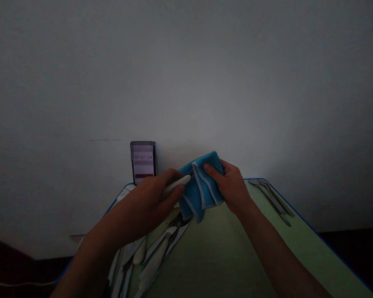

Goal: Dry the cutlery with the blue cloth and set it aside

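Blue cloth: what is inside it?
A white-handled utensil runs into the blue cloth; its far end is covered, so its type cannot be told.

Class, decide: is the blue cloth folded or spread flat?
Folded: the blue cloth shows overlapping layers with pale edges at the right hand.

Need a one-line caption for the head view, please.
Left hand holds a white-handled utensil, its far end hidden by the blue cloth in the right hand, above a green table.
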`<action>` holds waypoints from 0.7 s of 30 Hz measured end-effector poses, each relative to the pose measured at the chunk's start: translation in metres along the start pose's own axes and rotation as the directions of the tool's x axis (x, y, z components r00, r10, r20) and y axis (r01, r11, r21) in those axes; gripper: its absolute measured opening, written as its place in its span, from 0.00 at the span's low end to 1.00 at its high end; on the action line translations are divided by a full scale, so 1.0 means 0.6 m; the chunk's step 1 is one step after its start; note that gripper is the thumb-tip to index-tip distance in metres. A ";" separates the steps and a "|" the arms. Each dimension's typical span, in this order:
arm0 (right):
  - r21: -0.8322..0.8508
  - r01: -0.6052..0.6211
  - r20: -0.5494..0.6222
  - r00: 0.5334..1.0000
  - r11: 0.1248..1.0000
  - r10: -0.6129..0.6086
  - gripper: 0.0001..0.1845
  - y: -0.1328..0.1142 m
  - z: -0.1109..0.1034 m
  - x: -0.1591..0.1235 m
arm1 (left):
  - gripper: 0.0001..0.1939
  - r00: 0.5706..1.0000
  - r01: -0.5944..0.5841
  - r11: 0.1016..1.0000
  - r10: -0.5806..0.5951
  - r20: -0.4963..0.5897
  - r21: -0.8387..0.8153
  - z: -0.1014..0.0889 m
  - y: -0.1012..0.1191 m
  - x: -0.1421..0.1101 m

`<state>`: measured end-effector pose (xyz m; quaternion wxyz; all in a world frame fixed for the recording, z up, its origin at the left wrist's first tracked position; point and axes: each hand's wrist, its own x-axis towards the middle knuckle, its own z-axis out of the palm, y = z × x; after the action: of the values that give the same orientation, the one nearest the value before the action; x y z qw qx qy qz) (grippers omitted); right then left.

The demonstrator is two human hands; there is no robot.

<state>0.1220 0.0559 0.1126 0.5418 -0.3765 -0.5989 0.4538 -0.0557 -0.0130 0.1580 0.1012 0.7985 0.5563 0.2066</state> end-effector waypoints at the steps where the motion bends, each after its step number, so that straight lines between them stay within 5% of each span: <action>1: -0.038 0.032 -0.026 0.999 0.999 -0.033 0.18 -0.003 -0.004 0.001 | 0.15 0.999 -0.018 0.999 0.020 0.042 -0.037 0.000 -0.002 -0.002; 4: 0.011 0.082 -0.141 0.987 0.997 -0.079 0.18 -0.002 -0.003 0.002 | 0.18 0.986 -0.045 0.993 0.063 0.157 -0.112 0.008 -0.002 -0.003; 7: 0.240 0.036 -0.248 0.969 0.970 0.025 0.22 0.010 0.014 0.001 | 0.19 0.981 -0.044 0.989 0.070 0.183 -0.142 0.018 0.002 0.003; 14: 0.432 -0.047 -0.264 0.948 0.901 0.176 0.22 0.016 0.004 0.017 | 0.21 0.989 0.037 0.989 -0.016 0.148 -0.142 0.005 -0.018 0.007; 16: 0.494 -0.090 -0.200 0.956 0.865 0.213 0.20 0.019 -0.007 0.026 | 0.22 0.991 0.067 0.988 -0.049 0.128 -0.139 -0.003 -0.025 0.005; 21: 0.547 -0.324 0.192 0.946 0.772 0.261 0.24 0.039 -0.003 0.039 | 0.22 0.995 0.071 0.982 -0.057 0.085 -0.173 -0.004 -0.023 0.003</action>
<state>0.1200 0.0852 0.0972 0.5200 -0.2607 -0.3965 0.7103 -0.0680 -0.0061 0.1550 0.1998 0.7757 0.5569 0.2196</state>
